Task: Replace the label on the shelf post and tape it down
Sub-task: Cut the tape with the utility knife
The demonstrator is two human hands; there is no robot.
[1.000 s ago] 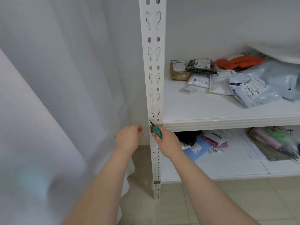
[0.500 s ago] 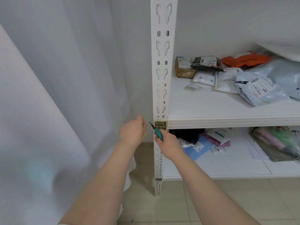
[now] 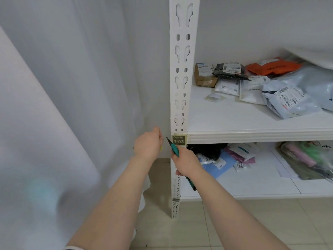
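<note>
Left hand point(image 3: 147, 145): the fingers were curled into a fist just left of the post, clear of it. A small yellow item point(image 3: 161, 148) was seen at the fist's lower edge; its nature could not be told.
Right hand point(image 3: 187, 164): the fingers were closed round a teal-handled cutter point(image 3: 174, 148), and the hand was held against the post below the label.
Cutter tip: a dark, narrow point was directed up and to the left, just beside the label's left edge; contact could not be confirmed.
Label point(image 3: 178, 141): a dark olive rectangle printed "1-03" in pale figures was fixed flat on the post front, level with the shelf board's edge.
Shelf post point(image 3: 181, 91): white painted metal, upright, punched with keyhole slots and oval holes.
Shelf board point(image 3: 252, 136): white, with a ribbed front lip; plastic mailers point(image 3: 288, 101) were piled on it.
Change: one second before, the label was covered by the right hand and cutter; it was now fully exposed.
</note>
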